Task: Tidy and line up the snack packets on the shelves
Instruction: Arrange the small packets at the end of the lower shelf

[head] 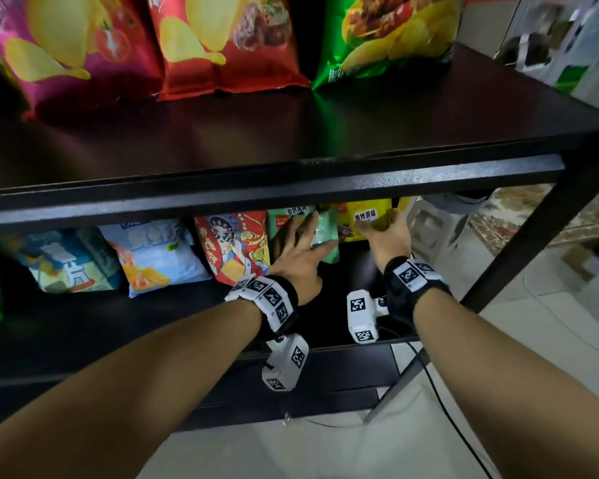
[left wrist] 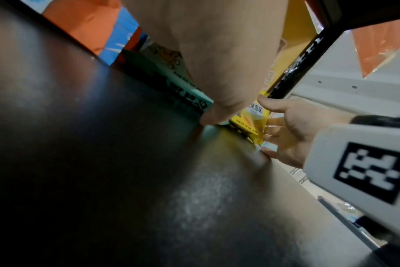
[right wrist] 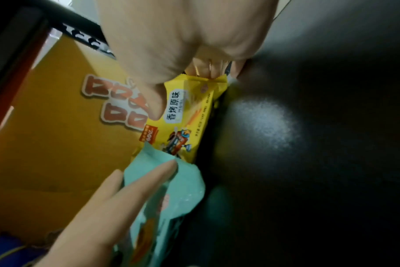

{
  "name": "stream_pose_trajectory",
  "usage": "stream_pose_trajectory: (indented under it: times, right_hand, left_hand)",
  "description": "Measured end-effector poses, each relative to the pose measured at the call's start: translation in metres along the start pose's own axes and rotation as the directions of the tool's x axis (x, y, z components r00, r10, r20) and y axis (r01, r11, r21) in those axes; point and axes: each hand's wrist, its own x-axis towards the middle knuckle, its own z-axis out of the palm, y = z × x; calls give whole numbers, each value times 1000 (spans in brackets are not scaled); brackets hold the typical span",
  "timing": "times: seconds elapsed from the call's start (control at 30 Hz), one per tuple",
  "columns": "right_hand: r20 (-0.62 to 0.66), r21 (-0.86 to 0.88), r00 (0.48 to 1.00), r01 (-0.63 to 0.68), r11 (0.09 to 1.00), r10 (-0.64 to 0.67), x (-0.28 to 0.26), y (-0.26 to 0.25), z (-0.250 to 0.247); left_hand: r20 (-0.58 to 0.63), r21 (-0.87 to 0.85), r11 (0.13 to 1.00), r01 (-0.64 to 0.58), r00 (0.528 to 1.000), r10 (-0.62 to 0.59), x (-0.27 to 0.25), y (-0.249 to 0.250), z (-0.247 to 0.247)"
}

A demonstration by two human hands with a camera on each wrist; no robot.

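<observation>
On the lower shelf [head: 339, 305], two small packets stand side by side at the right end. My left hand [head: 303, 248] holds the mint-green packet [head: 325, 233], thumb across its front and straight fingers along its upper side [right wrist: 149, 180]. In the left wrist view my thumb tip touches the shelf at the mint-green packet's [left wrist: 171, 84] lower corner. My right hand [head: 388, 233] grips the yellow packet [head: 363, 219] by its right end. Its thumb [right wrist: 153, 108] lies on the yellow packet's [right wrist: 187, 119] front, with the fingers curled behind. The upper shelf's front beam hides both packets' tops.
A red packet [head: 236, 247] and two blue packets [head: 153, 254] [head: 66, 261] lean to the left. A large yellow box [right wrist: 57, 126] stands behind. Pink, red and green chip bags [head: 229, 39] fill the upper shelf. A black post [head: 550, 219] bounds the right end, with a white stool [head: 436, 226] beyond.
</observation>
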Motion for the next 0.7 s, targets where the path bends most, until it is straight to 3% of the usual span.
stream_pose_trajectory:
  times: [0.23, 0.37, 0.5, 0.6, 0.7]
  right_hand:
    - [-14, -114, 999, 38, 993, -40, 10, 10, 11]
    - [15, -214, 1000, 28, 977, -26, 6, 11, 12]
    - [-33, 11, 999, 33, 999, -33, -7, 14, 2]
    - [-101, 121, 995, 30, 992, -18, -28, 21, -6]
    - [-23, 206, 999, 49, 977, -45, -50, 34, -14]
  left_hand:
    - [-90, 141, 971, 195, 979, -184, -5, 2, 7]
    - [-136, 150, 969, 196, 975, -176, -10, 4, 14]
    - [-220, 150, 965, 217, 958, -181, -14, 2, 27]
    - [-253, 69, 981, 180, 955, -157, -18, 0, 34]
    - [-387, -303, 953, 1, 914, -124, -27, 1, 38]
